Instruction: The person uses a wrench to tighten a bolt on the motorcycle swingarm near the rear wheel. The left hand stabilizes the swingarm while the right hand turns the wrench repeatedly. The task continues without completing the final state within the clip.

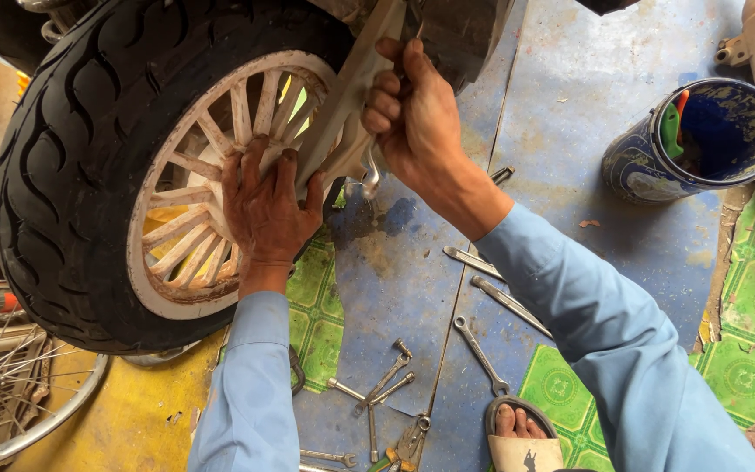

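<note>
A scooter wheel with a black tyre (71, 157) and a dirty white spoked rim (187, 227) fills the upper left. My left hand (265, 210) lies flat on the spokes, fingers spread, near the hub. My right hand (412, 118) is closed around a grimy white arm of the scooter frame (335, 122) beside the wheel, and a small metal tool end (370, 182) pokes out below the fist. Both forearms wear light blue sleeves.
Several wrenches (482, 354) and spanners (386, 385) lie scattered on the worn blue floor sheet (561, 114). A dirty blue bucket (701, 140) with tools stands at the upper right. A bicycle wheel (10, 385) lies at the lower left. My sandalled foot (519, 433) shows at the bottom.
</note>
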The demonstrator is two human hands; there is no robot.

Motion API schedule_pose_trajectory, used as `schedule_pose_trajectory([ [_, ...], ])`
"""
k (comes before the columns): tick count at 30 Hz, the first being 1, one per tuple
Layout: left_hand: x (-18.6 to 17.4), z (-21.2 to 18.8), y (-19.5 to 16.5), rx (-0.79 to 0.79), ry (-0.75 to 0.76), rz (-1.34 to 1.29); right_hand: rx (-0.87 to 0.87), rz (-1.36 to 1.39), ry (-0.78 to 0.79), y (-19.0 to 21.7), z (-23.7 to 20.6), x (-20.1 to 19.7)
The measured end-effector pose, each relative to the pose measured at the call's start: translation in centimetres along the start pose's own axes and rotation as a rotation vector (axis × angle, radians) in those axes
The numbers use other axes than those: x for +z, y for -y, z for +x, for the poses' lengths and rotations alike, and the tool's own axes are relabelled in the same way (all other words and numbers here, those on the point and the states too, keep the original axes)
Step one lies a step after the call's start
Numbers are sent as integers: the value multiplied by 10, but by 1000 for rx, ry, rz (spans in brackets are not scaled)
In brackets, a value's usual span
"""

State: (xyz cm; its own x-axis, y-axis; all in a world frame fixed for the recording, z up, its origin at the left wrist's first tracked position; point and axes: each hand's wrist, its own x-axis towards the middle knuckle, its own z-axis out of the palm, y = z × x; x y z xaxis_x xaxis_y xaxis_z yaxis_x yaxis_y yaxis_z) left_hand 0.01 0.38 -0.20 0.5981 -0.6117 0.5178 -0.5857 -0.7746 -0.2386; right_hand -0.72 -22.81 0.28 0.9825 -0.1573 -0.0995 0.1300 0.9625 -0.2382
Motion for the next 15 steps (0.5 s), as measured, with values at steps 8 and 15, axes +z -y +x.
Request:
schedule_pose_trajectory([
  [8,0,0,0,2,1,-13,72,237,-47,11,-3,38],
  [15,-1,0,0,0,11,-16,-20,236,47,9,-7,33],
])
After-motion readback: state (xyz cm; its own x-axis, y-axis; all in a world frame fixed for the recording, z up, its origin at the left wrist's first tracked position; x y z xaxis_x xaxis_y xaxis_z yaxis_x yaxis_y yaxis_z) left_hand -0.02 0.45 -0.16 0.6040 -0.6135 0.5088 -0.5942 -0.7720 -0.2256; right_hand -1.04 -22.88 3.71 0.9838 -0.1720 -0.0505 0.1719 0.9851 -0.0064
